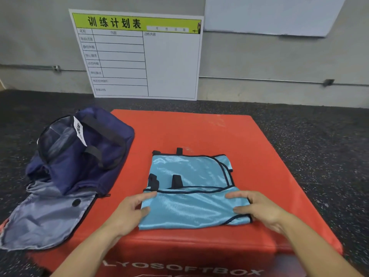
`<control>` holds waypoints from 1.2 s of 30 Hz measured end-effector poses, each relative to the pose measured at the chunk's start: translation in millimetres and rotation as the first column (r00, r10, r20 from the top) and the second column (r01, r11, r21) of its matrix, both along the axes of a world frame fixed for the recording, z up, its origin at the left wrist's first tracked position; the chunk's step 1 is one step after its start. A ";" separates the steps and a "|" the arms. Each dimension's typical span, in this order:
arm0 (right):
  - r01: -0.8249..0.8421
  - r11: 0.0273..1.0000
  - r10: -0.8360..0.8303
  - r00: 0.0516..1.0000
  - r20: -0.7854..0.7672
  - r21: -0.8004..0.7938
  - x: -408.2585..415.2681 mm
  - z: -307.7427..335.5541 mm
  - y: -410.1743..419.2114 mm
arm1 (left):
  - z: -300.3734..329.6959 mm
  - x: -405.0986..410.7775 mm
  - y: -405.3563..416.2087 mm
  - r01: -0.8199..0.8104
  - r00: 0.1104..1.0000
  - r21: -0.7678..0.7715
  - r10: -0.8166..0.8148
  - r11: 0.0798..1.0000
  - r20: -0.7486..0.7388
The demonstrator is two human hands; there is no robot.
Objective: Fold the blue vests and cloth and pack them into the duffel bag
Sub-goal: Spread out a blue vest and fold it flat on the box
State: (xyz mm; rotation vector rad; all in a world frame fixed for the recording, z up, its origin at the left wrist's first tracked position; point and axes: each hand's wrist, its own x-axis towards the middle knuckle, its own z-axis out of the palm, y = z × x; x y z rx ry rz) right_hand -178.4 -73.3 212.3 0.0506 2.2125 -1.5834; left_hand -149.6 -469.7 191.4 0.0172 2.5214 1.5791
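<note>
A shiny light-blue vest (191, 188) with black trim and black straps lies folded on the red soft box (249, 140). My left hand (130, 212) pinches the left edge of its near folded layer between thumb and fingers. At the right edge of that layer, my right hand (257, 208) grips the cloth the same way. The navy duffel bag (79, 148) sits at the left, half on the box, with its flap open and grey lining (46, 218) spread toward me.
A white training-plan board (139, 56) with a green header leans against the grey wall behind the box. Dark speckled rubber floor (319, 146) surrounds the box. A white sheet (269, 15) hangs at the upper right.
</note>
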 end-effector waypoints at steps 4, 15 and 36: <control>-0.102 0.991 0.097 0.993 0.061 0.091 19.1 0.3 12.5 | 6.8 7.5 -2.8 0.112 0.992 -0.036 -0.110 0.993 0.064; 0.041 0.987 -0.016 0.987 -0.158 0.156 0.2 11.6 6.1 | 11.8 -16.3 8.9 0.048 0.994 -0.195 -0.066 0.980 -0.087; 0.279 0.923 -0.146 0.891 -0.430 0.266 -70.5 2.9 -8.2 | 5.1 -106.1 22.6 -0.036 0.981 -0.256 -0.014 0.966 -0.192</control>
